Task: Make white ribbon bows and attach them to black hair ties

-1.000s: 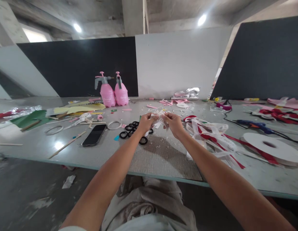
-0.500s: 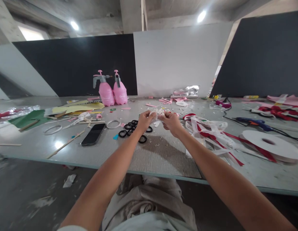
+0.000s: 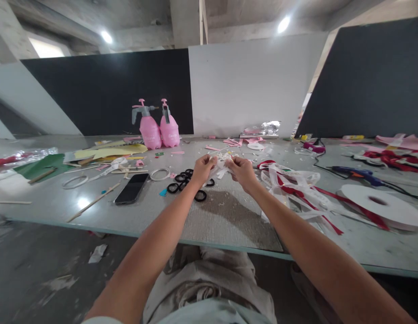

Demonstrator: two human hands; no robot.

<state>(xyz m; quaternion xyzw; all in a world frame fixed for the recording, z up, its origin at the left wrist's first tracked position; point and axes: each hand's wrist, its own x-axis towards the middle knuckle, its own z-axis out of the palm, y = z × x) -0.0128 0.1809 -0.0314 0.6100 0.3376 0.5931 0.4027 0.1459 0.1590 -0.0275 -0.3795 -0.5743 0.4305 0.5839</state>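
Observation:
Both of my hands are raised a little above the middle of the table, pinching a white ribbon [image 3: 221, 170] between them. My left hand [image 3: 204, 169] is closed on its left end, thumb against fingers. Closed on the right side of the same ribbon is my right hand [image 3: 242, 171]. The ribbon looks sheer and bunched; its exact shape is partly hidden by my fingers. Several black rings [image 3: 182, 180], like hair ties, lie just left of and under my left hand. A tangle of white and red ribbons [image 3: 290, 180] lies to the right of my right hand.
A phone [image 3: 132, 189] and a thin wooden stick [image 3: 94, 202] lie at left. Two pink spray bottles [image 3: 151, 132] stand at the back. A white ribbon spool [image 3: 398, 208] and a blue glue gun [image 3: 359, 173] with its cord sit at right. Paper scraps litter the table [image 3: 225, 229].
My hands have shifted only slightly, and the white ribbon between them shows a little more. The camera view has moved a touch; the things on the table lie as before.

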